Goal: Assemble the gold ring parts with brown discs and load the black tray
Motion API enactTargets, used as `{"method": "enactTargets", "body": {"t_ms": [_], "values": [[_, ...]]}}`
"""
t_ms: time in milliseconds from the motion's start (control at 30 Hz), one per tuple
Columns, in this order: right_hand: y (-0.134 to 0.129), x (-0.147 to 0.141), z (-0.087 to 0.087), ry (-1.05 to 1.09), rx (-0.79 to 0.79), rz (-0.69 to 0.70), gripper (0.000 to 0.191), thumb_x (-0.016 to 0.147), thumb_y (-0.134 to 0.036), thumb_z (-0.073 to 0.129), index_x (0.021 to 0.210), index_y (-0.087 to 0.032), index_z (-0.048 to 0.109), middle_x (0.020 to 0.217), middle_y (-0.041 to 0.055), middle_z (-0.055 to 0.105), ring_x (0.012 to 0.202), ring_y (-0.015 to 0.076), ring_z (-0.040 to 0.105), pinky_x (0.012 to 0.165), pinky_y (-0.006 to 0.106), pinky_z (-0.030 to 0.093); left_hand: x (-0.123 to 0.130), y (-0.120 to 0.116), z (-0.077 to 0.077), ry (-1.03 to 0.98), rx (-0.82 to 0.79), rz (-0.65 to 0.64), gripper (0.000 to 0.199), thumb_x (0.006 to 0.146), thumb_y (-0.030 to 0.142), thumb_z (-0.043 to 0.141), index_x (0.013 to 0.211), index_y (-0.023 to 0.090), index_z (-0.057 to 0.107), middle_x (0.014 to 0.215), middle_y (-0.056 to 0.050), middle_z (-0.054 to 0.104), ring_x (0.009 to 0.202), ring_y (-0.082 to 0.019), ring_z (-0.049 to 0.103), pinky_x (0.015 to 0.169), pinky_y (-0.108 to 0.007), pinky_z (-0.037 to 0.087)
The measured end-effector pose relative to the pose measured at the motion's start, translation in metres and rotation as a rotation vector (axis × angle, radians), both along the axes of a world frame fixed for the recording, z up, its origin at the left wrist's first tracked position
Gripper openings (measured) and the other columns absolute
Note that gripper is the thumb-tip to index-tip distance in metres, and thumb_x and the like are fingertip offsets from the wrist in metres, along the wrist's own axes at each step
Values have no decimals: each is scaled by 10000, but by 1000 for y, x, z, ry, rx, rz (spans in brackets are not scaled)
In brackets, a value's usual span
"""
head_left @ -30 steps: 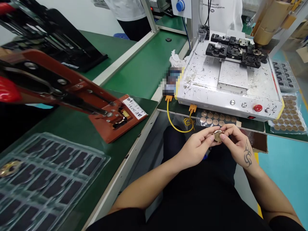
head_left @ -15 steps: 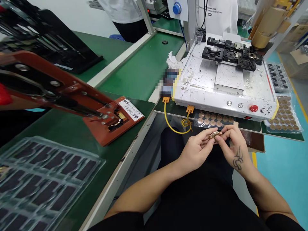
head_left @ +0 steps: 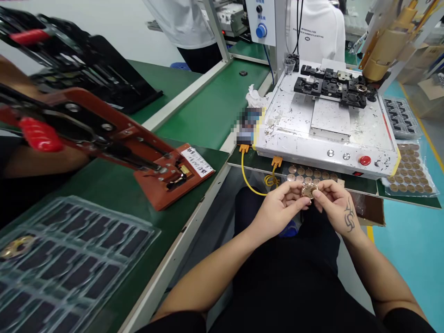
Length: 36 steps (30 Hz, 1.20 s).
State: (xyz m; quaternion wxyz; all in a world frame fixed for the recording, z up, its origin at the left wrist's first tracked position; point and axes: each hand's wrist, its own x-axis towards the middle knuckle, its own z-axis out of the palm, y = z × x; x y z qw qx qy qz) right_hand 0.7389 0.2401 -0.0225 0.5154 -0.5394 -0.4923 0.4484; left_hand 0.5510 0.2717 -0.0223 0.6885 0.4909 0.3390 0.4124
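Between my two hands, above my lap and just in front of the bench edge, is a small round gold-coloured metal part [head_left: 309, 190]. My left hand [head_left: 279, 208] pinches its left side with thumb and fingers. On the other side, my right hand [head_left: 335, 206] grips it with the thumb near its face. Close behind my hands lies a clear sheet of round copper-coloured discs [head_left: 308, 172]. The white machine [head_left: 294, 150] stands beyond, with black fixtures [head_left: 333, 85] on top.
A brown clamp press [head_left: 156, 192] stands on the left bench, near another person's arm [head_left: 48, 162]. A clear compartment tray [head_left: 79, 249] lies below it. Yellow cable [head_left: 244, 171] hangs at the machine's left; a disc sheet [head_left: 412, 171] lies right. People stand behind.
The round part has been tilted so that its face shows more. The view has shifted, and the red handle and arm at the left show more fully.
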Motion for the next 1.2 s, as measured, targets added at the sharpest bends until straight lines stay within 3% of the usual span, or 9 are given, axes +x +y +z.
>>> {"method": "enactTargets", "body": {"t_ms": [133, 333, 567, 800, 900, 967, 1067, 1133, 1200], "values": [[0, -8, 1, 63, -11, 11, 382, 929, -576, 819, 1097, -243, 736, 801, 5, 695, 581, 141, 606, 514, 291, 540, -4, -4, 8, 95, 72, -30, 249, 994, 390, 774, 1102, 165, 774, 879, -57, 764, 794, -196, 752, 737, -300, 637], [-5, -10, 7, 2, -2, 25, 299, 959, -523, 804, 1005, -232, 754, 707, 6, 704, 566, 158, 641, 539, 310, 598, -10, -6, 13, 207, 188, 43, 238, 997, 349, 749, 1163, 191, 810, 975, -76, 782, 867, -220, 735, 784, -314, 604], [-5, -13, 7, 41, -17, 58, 307, 958, -521, 813, 964, -225, 734, 672, -7, 699, 531, 143, 637, 530, 285, 577, -11, -9, 18, 270, 245, 82, 183, 988, 345, 748, 1031, 176, 802, 918, -66, 763, 828, -198, 704, 756, -289, 570], [1, -6, 8, 53, -56, 163, 325, 989, -523, 786, 947, -208, 720, 654, -13, 698, 518, 142, 643, 540, 285, 564, -13, -2, 19, 159, 84, 5, 222, 956, 361, 775, 1009, 147, 750, 814, -32, 729, 704, -147, 672, 664, -256, 552], [3, 2, 9, 34, -20, 248, 321, 1099, -506, 626, 1066, -212, 753, 724, 7, 718, 611, 161, 684, 630, 318, 602, -15, 2, 18, 126, 20, -10, 278, 924, 406, 817, 989, 148, 737, 751, -12, 704, 644, -131, 646, 627, -248, 532], [4, 7, 11, -36, 58, 292, 298, 1120, -447, 599, 1294, -243, 727, 855, 23, 749, 728, 176, 713, 709, 338, 625, -17, 3, 19, 123, 0, -3, 299, 909, 423, 834, 984, 150, 738, 742, -8, 698, 634, -127, 640, 623, -247, 528], [5, 11, 17, -285, 219, 368, 582, 1044, -335, 725, 1595, -316, 537, 1157, 63, 753, 947, 211, 726, 831, 376, 643, -19, 3, 20, 120, -5, 5, 296, 906, 417, 836, 989, 148, 742, 748, -5, 692, 639, -120, 633, 630, -243, 528], [8, 12, 22, -470, 332, 416, 628, 1015, -282, 752, 1602, -330, 533, 1275, 85, 722, 1063, 235, 717, 902, 394, 641, -20, 2, 21, 119, 11, 12, 284, 907, 399, 836, 1001, 148, 745, 769, -5, 695, 647, -116, 630, 640, -242, 532], [11, 10, 25, -589, 435, 432, 529, 1031, -251, 721, 1540, -315, 590, 1294, 95, 715, 1129, 246, 716, 963, 399, 634, -21, 1, 23, 120, 33, 25, 275, 913, 388, 832, 1022, 151, 748, 792, -6, 703, 660, -115, 631, 651, -244, 538]]}}
